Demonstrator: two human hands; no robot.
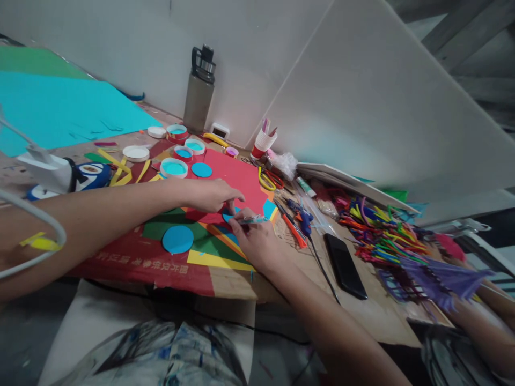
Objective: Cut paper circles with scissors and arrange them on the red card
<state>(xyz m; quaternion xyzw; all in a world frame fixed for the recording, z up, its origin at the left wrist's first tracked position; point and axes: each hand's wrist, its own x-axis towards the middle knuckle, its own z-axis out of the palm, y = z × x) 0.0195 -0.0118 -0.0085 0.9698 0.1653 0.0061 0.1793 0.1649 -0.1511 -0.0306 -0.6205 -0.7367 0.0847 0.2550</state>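
Observation:
My right hand (257, 242) is closed around a pen (255, 219) with a clear, teal-tinted barrel, its writing end low over the paper. Just left of it, my left hand (215, 196) pinches and presses a small blue paper piece (228, 216), mostly hidden by the fingers. Beneath both hands lies a red paper sheet (237, 171), over green, orange and yellow sheets. One blue paper circle (177, 239) rests on the green sheet near the table's front edge. Another blue circle (201, 170) lies on the red sheet beyond my left hand.
Round tubs (174, 168) and lids stand behind my left forearm, near a tall bottle (199, 91). To the right are a utility knife (295, 230), a glue gun (303, 217), a black phone (345, 265) and colourful pipe cleaners (386, 230). Another person's arm (475, 327) reaches in at far right.

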